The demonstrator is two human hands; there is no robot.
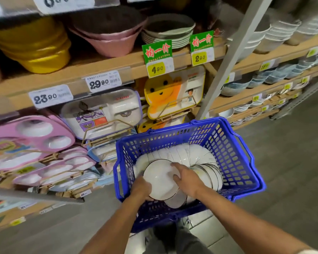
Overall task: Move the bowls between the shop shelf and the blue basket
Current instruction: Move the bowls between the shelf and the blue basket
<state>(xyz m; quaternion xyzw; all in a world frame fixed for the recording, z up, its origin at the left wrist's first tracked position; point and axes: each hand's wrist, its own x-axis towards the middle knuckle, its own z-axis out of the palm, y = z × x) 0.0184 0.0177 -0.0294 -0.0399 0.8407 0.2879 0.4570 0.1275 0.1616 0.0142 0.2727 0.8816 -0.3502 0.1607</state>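
Note:
The blue basket (233, 162) stands on the floor in front of me, filled with several white bowls with dark rims lying in curved rows (191, 154). I hold one white bowl (159, 178) over the near part of the basket, its underside toward me. My left hand (141, 189) grips its left rim, and my right hand (185, 177) curls over its right rim. Another white bowl (175, 201) sits just beneath it.
The wooden shop shelf (103, 65) rises to the left and ahead, carrying yellow bowls (35, 46), pink bowls (108, 37) and stacked plates (169, 33). Divided children's trays (101, 112) lean on racks below. A grey upright post (233, 57) stands behind the basket. Grey floor lies to the right.

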